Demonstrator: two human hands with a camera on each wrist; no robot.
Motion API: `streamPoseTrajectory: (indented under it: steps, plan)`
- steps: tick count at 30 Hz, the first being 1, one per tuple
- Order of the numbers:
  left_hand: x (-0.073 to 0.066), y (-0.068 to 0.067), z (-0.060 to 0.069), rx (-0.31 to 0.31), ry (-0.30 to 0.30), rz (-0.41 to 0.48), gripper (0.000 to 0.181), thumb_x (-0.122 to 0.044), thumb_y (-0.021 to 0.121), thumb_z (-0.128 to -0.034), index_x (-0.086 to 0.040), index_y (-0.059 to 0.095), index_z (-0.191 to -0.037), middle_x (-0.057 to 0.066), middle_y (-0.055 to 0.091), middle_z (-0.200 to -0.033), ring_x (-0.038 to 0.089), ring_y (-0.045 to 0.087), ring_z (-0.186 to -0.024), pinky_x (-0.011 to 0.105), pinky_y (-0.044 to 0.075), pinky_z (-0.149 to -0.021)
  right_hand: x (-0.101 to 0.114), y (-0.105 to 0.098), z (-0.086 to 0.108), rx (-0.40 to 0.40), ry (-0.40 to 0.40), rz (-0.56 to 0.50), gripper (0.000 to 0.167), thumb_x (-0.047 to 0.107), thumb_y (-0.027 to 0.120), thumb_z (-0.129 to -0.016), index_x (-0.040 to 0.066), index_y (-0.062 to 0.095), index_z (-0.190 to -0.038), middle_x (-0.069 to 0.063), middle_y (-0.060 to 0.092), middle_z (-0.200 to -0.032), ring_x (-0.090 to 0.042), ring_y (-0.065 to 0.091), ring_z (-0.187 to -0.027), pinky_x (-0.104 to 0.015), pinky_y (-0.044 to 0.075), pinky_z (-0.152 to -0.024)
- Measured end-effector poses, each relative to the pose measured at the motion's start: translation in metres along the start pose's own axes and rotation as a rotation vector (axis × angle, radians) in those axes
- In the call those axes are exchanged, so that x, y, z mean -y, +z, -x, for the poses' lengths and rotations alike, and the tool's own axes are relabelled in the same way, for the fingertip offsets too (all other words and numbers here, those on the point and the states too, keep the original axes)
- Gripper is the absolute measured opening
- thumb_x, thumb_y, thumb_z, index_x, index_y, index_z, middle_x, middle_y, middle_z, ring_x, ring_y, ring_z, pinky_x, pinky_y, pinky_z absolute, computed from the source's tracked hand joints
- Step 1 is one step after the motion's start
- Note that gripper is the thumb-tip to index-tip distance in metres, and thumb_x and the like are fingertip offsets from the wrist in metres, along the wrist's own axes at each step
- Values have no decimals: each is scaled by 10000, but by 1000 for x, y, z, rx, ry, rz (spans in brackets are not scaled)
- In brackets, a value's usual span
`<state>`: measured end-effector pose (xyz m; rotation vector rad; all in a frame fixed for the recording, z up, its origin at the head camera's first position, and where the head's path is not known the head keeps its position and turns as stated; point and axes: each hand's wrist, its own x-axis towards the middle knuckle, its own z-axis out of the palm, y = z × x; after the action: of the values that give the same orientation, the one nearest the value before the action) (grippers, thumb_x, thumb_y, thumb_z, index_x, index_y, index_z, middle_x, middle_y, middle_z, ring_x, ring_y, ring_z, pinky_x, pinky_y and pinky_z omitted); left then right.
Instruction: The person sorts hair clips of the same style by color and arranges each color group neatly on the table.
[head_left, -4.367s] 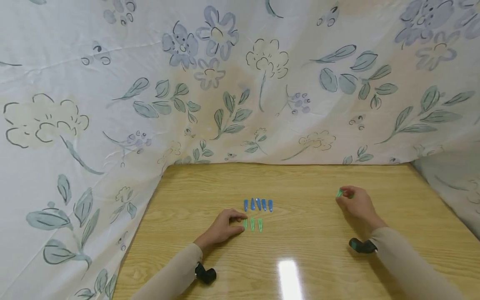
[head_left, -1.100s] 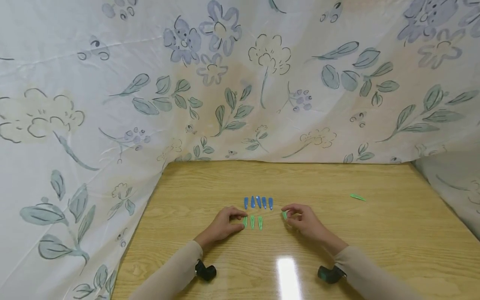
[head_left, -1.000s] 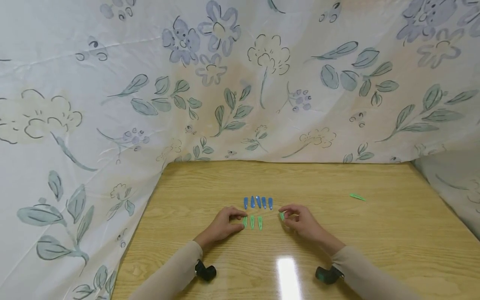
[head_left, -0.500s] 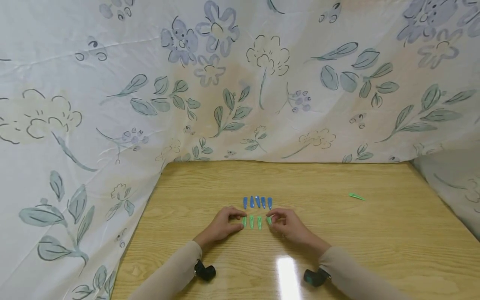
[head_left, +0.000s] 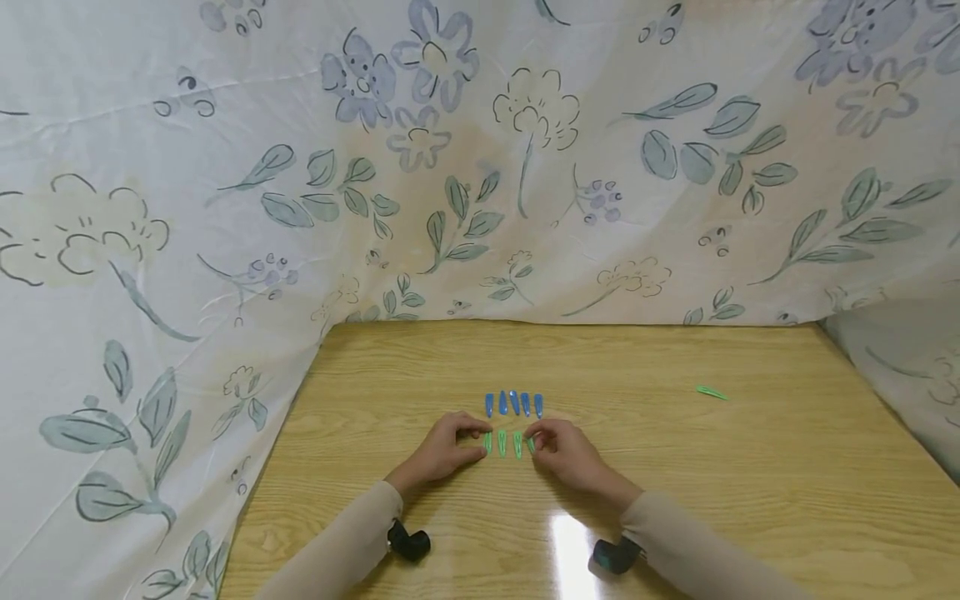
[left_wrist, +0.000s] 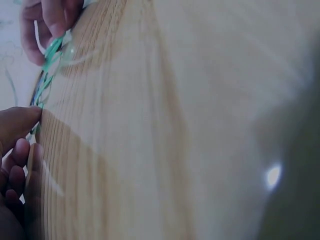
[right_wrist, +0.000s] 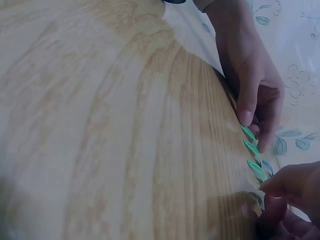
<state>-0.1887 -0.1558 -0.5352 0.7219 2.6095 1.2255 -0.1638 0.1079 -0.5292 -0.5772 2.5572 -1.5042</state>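
Observation:
Green snap hair clips stand in a short row on the wooden table (head_left: 637, 483). At the left end my left hand (head_left: 442, 450) holds the leftmost green clip (head_left: 488, 442) between thumb and fingertips, one at each end. Two more green clips, one (head_left: 502, 443) beside the other (head_left: 517, 445), lie between the hands. My right hand (head_left: 566, 454) pinches another green hair clip (head_left: 531, 445) at the row's right end, its fingers covering part of it. Behind this row lie several blue hair clips (head_left: 514, 403), side by side.
A single green clip (head_left: 712, 392) lies apart at the back right of the table. Flowered cloth (head_left: 525, 208) hangs behind the table and along its left side. Each sleeve carries a black wrist camera, such as the left one (head_left: 409, 543).
My right hand has brought a green clip from the far right leftward to the end of the green row. Another green clip shows where it was. The left hand has stayed put.

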Motion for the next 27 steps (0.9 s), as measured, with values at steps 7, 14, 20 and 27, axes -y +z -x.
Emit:
streamPoseTrajectory:
  steps: [7, 14, 20, 27]
  plan:
    - [-1, 0, 1, -7, 0, -3, 298, -180, 751, -917, -136, 737, -1212, -6, 681, -1082, 124, 568, -977, 299, 491, -904, 3, 2, -3, -12, 68, 111, 280, -26, 654, -778, 70, 734, -1028, 32, 629, -793, -53, 502, -716, -214, 384, -654]
    - [0, 0, 0, 0, -5, 5, 300, -175, 750, -917, -134, 737, -1214, -11, 681, -1061, 116, 569, -971, 289, 488, -899, 2, 3, -3, -5, 84, 136, 264, 14, 722, -796, 69, 747, -1053, 56, 630, -793, -68, 519, -737, -224, 402, -683]
    - [0, 0, -1, 2, -1, 3, 298, -181, 748, -920, -132, 737, -1213, -10, 679, -1056, 109, 565, -963, 291, 486, -900, 2, 3, -1, -18, 80, 158, 239, 53, 767, -817, 71, 748, -1055, 74, 616, -773, -39, 503, -714, -219, 401, -676]
    - [0, 1, 0, -3, 3, 1, 298, -180, 749, -917, -137, 738, -1212, -2, 670, -1036, 117, 557, -947, 300, 490, -891, 5, 3, 1, -26, 71, 183, 231, 80, 784, -832, 83, 751, -1061, 100, 610, -767, -26, 506, -722, -218, 407, -682]
